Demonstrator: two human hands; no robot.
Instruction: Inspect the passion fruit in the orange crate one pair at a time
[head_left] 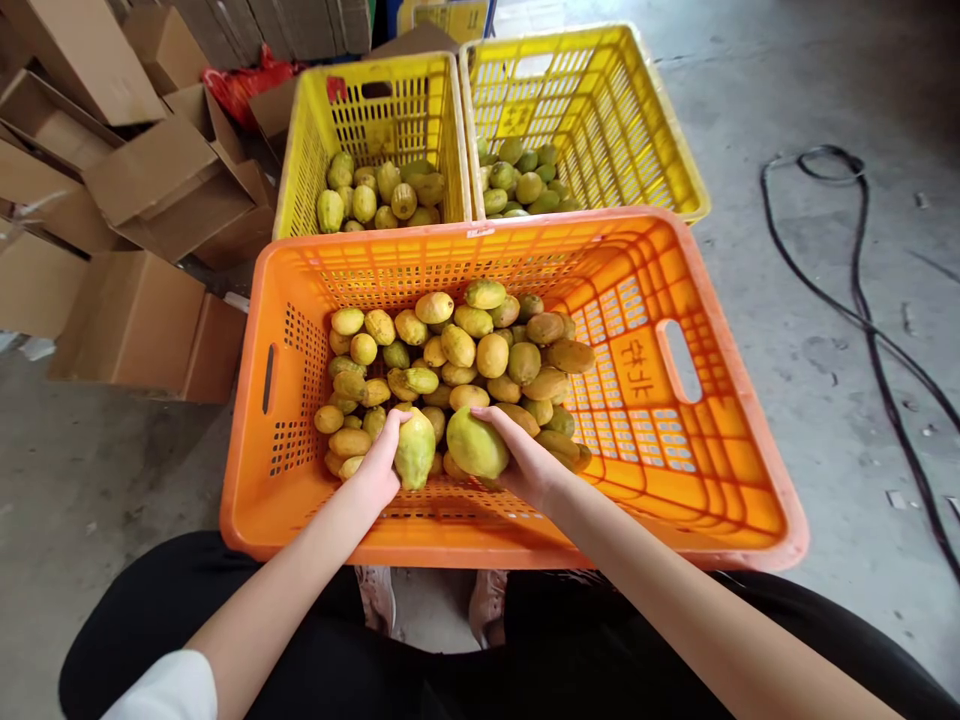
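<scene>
My left hand (384, 462) is closed around a yellow-green papaya (415, 450), thumb along its top and the tapered end pointing toward me. A rounder, greener papaya (477, 443) is in my right hand (525, 462), with the thumb over its upper edge and the other fingers hidden beneath. Both fruits are held side by side, a small gap between them, over the near part of an orange plastic crate (622, 545). Below and beyond them lies a heap of yellow, green and brownish papayas (458, 345), piled mostly in the crate's left and middle.
Behind the orange crate stand two yellow crates, the left one (300, 150) and the right one (667, 150), each holding more fruit. Cardboard boxes (135, 320) and a red plastic bag (244, 88) crowd the left. A black cable (862, 290) loops over the concrete floor at right.
</scene>
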